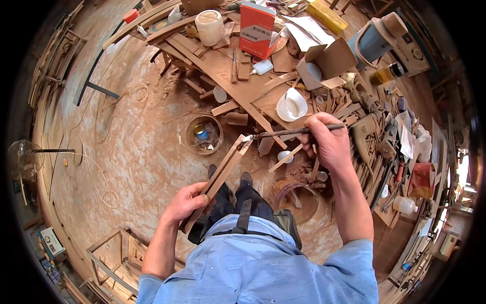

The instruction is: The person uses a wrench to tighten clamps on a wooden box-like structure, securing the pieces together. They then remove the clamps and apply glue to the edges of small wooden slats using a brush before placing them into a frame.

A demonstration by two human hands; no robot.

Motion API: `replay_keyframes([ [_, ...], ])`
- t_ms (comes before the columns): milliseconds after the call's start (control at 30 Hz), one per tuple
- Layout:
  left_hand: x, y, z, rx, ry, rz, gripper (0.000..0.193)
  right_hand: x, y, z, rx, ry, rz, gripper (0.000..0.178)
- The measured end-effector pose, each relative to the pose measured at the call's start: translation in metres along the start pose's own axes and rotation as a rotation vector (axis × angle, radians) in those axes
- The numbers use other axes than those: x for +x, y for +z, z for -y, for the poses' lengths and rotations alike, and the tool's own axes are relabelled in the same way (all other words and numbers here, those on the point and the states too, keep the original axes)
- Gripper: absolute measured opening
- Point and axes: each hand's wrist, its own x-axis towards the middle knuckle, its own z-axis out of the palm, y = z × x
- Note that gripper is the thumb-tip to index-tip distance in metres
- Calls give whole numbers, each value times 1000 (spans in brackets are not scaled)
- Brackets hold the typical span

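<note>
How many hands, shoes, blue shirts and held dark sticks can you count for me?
Hands: 2 (left hand holding wood, right hand)
Shoes: 2
Blue shirt: 1
Dark stick in the right hand: 1
Total: 6

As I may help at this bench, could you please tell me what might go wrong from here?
The left hand grips the wooden strip toward one end, so the far end might dip if the right hand presses the brown stick there. The white bowl sits close to that hand and could be knocked.
</note>
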Motion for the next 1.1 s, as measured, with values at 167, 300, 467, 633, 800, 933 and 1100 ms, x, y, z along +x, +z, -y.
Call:
replay_keyframes([
  [167,-4,-4,3,-14,5,-17,52,-18,0,-9,86,-106,-78,18],
  [300,-2,-4,5,-31,16,-6,52,-30,12,-30,201,-102,1,19],
  [467,-2,-4,7,-55,32,16,52,-22,8,-47,257,-19,-91,18],
  [633,-2,-5,9,-42,41,23,53,-26,10,-48,362,-45,-84,18],
  [800,-3,-4,11,-49,40,9,53,-26,11,-55,321,-8,-114,18],
  [933,-2,-6,12,-28,48,16,51,-32,13,-56,319,-45,-92,17],
  [1100,-2,-3,13,-30,53,3,47,-46,19,-70,296,-104,48,17],
])
